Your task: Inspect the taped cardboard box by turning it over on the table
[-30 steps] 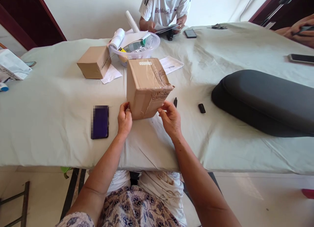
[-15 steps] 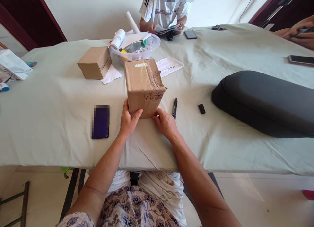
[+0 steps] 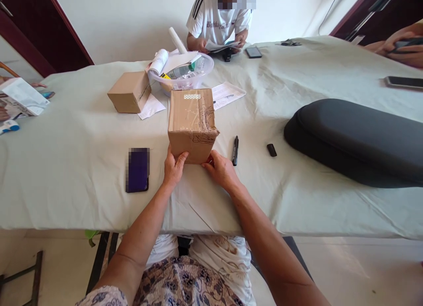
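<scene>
At the near side of a cloth-covered table [image 3: 198, 209], a person's left hand [image 3: 173, 168] grips the lower left of a taped cardboard box [image 3: 191, 116], thumb on its near face, while the right hand [image 3: 222, 168] holds the lower right corner with curled fingers. A second earlier the box sat askew; now it faces the person more squarely. A black marker [image 3: 235, 151], then partly hidden behind the right hand, lies fully in view. Beyond, a second box [image 3: 127, 89] and a plastic basin [image 3: 196, 82] stay put, and a co-worker [image 3: 220, 26] holds papers [image 3: 220, 46].
</scene>
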Action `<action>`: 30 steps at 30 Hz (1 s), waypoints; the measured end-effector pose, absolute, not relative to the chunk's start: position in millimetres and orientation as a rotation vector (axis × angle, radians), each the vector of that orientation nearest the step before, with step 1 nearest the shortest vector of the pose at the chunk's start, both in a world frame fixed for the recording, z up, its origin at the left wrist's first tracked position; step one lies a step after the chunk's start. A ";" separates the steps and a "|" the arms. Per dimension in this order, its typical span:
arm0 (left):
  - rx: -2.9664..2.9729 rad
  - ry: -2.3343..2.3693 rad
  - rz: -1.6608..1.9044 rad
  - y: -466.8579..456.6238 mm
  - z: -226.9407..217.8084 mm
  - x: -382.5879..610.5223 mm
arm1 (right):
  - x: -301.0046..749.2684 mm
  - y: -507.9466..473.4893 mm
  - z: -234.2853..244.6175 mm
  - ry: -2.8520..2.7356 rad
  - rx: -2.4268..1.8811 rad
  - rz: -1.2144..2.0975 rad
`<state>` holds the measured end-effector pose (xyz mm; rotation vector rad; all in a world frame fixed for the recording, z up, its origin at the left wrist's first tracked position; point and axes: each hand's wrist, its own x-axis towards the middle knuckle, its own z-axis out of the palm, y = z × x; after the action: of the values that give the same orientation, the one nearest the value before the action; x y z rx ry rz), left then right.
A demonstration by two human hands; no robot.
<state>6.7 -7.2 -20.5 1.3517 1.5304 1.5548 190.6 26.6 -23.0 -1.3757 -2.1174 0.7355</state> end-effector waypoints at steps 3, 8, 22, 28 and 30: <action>1.346 1.544 1.575 -6.6 -22.9 5.6 | 190.0 26.1 -22.0 -2.135 -1.385 0.715; 1.302 1.543 1.575 -5.8 -26.2 3.5 | 188.9 25.2 -18.9 -2.147 -1.414 0.742; 1.287 1.543 1.568 -4.2 -22.0 -5.1 | 191.4 26.7 -20.8 -2.065 -1.195 0.754; 1.281 1.441 1.676 -8.2 -15.5 -4.6 | 181.1 19.7 -24.6 -2.058 -1.057 0.843; 1.320 1.501 1.695 -10.3 -14.2 -1.6 | 176.3 17.1 -26.1 -2.033 -1.042 0.821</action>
<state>-1.6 -10.3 -14.2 1.3200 1.5010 1.6947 176.3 17.1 -26.1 -1.0423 -2.0332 0.8209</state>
